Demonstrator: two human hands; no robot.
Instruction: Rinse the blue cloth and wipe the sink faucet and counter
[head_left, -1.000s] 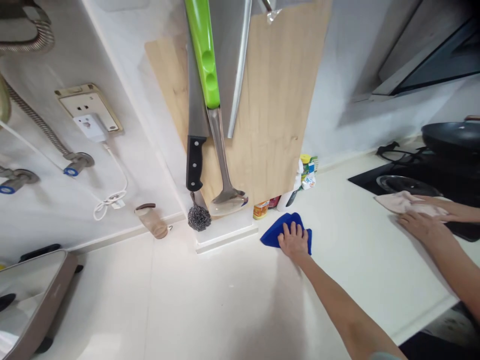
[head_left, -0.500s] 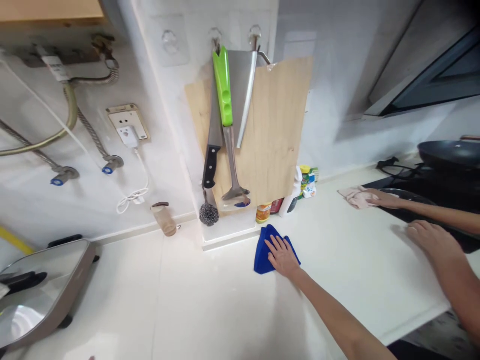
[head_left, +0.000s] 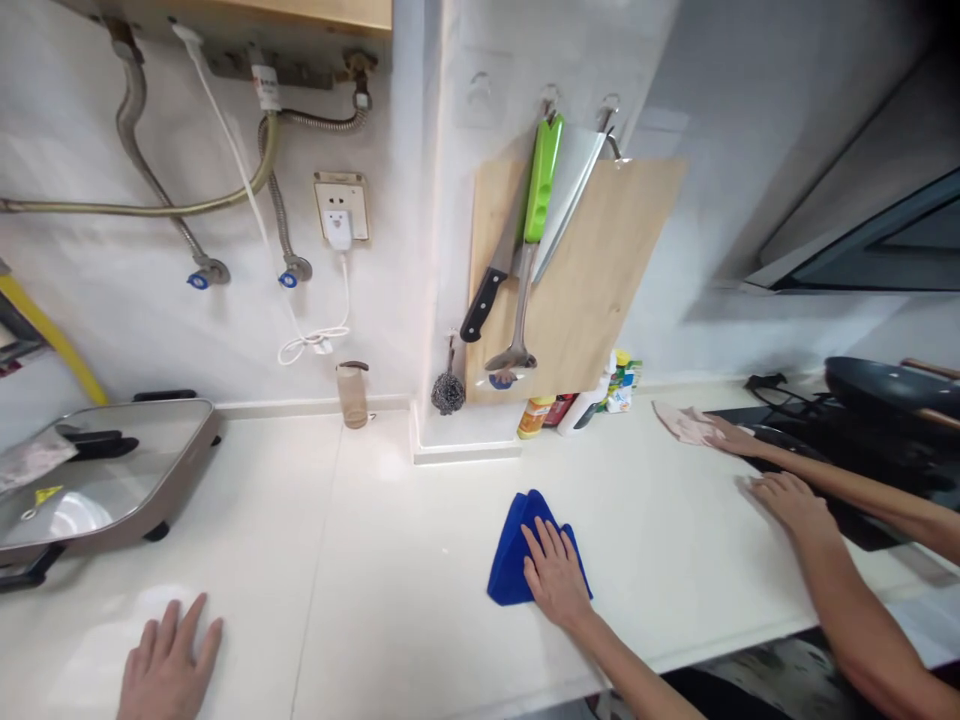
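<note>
My right hand [head_left: 556, 575] lies flat on a folded blue cloth [head_left: 510, 560], fingers stretched out over it, pressing it to the white countertop [head_left: 390, 580]. At the lower left, my left hand [head_left: 171, 665] rests palm down on the counter with its fingers apart and nothing in it. A lidded electric pan [head_left: 202, 440] stands beyond that hand. Over on the right, another person's hand [head_left: 727, 435] is on a pale pink cloth [head_left: 681, 422] at the stove's edge, and that person's other hand [head_left: 793, 497] leans on the counter.
A wooden cutting board [head_left: 592, 290], a black-handled knife [head_left: 484, 303], a cleaver [head_left: 574, 190], a green-handled ladle [head_left: 541, 180] and a steel scourer [head_left: 448, 392] hang by the pillar. Bottles [head_left: 589, 405] stand below. A brownish cup [head_left: 352, 396] is near the wall; a wok [head_left: 885, 385] sits on the stove.
The view has swung left and down. My right hand and the blue cloth have come away from the pillar's base, toward the front edge. My left hand has come into view on the counter.
</note>
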